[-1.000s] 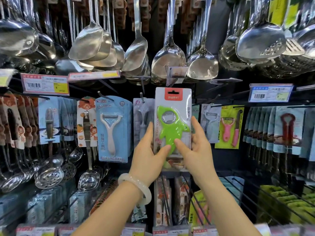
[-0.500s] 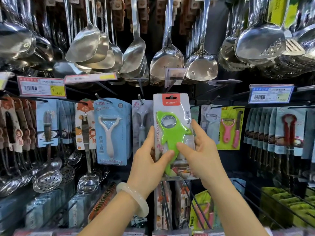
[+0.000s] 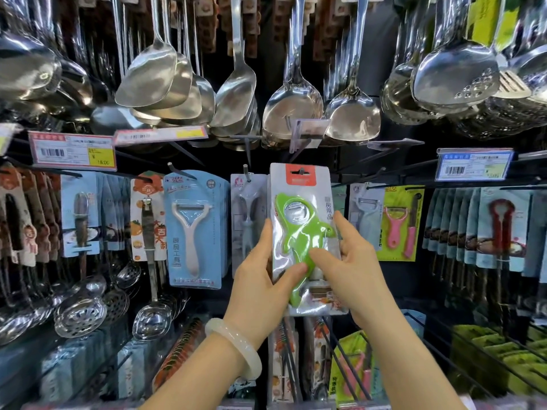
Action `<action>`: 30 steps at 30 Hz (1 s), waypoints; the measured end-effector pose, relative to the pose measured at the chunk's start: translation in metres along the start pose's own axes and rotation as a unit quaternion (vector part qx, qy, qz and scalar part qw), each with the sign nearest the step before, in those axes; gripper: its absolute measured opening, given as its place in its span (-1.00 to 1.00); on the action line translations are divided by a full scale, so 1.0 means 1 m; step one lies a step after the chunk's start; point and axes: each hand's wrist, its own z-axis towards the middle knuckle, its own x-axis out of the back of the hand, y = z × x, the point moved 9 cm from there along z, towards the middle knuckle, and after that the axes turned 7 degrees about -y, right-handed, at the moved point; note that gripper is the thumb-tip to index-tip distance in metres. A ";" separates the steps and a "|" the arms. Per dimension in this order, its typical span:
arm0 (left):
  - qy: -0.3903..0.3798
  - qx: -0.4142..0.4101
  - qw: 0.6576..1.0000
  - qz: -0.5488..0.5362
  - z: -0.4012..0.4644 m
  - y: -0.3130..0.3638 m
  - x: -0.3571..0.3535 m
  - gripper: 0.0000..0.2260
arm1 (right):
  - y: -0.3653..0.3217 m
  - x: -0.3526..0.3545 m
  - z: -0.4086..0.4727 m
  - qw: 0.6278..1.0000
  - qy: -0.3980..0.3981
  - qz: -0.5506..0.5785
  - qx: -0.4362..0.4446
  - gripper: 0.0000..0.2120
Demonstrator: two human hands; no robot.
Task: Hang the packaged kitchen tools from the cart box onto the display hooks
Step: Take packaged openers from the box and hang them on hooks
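both hands, left hand (image 3: 260, 287) and right hand (image 3: 352, 272), pinch the green plastic opener's clear blister pack (image 3: 303, 232), now lowered from the thin metal hook (image 3: 299, 172), apparently hung

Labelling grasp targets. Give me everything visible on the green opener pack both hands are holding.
The green opener pack is a tall white card under a clear, glossy blister, with a red-orange header and a hang slot at the top. Inside lies a bright green plastic tool with a round metal-rimmed opening. The pack stands roughly upright, slightly tilted, in front of the hooks. The left hand pinches its left edge, thumb across the front; the right hand pinches the right edge.
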 end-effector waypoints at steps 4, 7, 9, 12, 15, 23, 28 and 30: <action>-0.025 0.029 0.999 0.008 0.010 -0.015 -0.004 -0.25 | 0.011 -0.010 0.008 1.000 -0.002 -0.018 -0.018 -0.30; -0.047 0.043 0.996 0.063 0.017 -0.024 -0.009 -0.27 | 0.020 -0.016 0.013 0.999 0.009 -0.027 -0.024 -0.30; -0.059 0.058 0.990 0.113 0.021 -0.034 -0.012 -0.23 | 0.025 -0.021 0.016 0.999 0.019 -0.047 -0.014 -0.30; -0.075 0.085 0.980 0.163 0.033 -0.054 -0.014 -0.18 | 0.032 -0.027 0.029 0.996 0.034 -0.078 -0.004 -0.28; -0.100 0.120 0.966 0.207 0.044 -0.067 -0.014 -0.15 | 0.038 -0.030 0.046 0.993 0.022 -0.115 -0.030 -0.27; -0.176 0.193 0.880 0.397 0.005 -0.092 -0.040 -0.23 | 0.088 -0.032 0.014 0.925 -0.048 -0.369 -0.074 -0.38; -0.251 0.185 0.835 0.454 -0.033 -0.090 -0.083 -0.37 | 0.125 -0.011 -0.037 0.853 -0.133 -0.489 -0.126 -0.41; -0.266 0.171 0.828 0.464 -0.048 -0.083 -0.103 -0.40 | 0.131 0.011 -0.063 0.840 -0.129 -0.509 -0.139 -0.44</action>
